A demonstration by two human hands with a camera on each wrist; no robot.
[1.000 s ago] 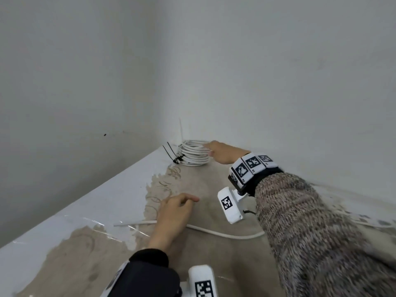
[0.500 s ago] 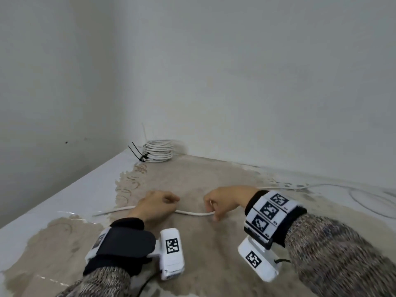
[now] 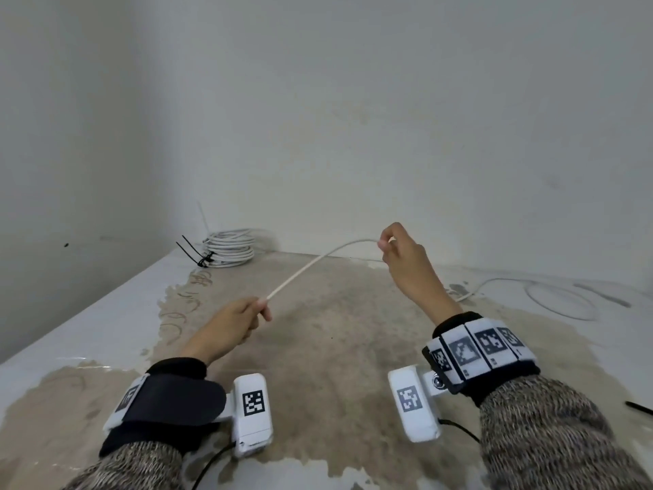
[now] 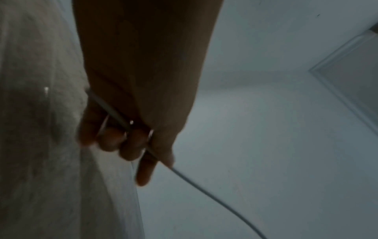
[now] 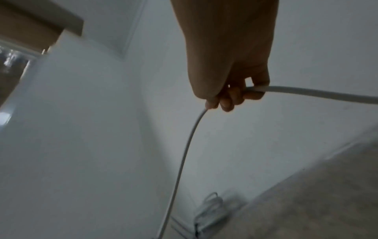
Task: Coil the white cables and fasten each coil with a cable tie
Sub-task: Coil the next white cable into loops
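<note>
My left hand [image 3: 236, 321] grips the cable [image 3: 311, 265] end low while my right hand [image 3: 403, 258] pinches it higher, leaving a span to bend into the first loop.

We see the head view evenly lit by soft, diffuse light, with no hard shadows; a faint shadow sits at the wall behind the coiled cable [image 3: 231, 251] at ten o'clock. The wide lens bows the counter [image 3: 106, 313] edge toward the frame's borders. A thin streak of glare shows on the counter at eight o'clock. Both wrist views are dim and grainy: the left hand [image 4: 131, 129] and right hand [image 5: 231, 77] read as dark, backlit shapes against pale walls. The left wrist view is smeared by motion blur, its counter surface soft at nine o'clock.
</note>
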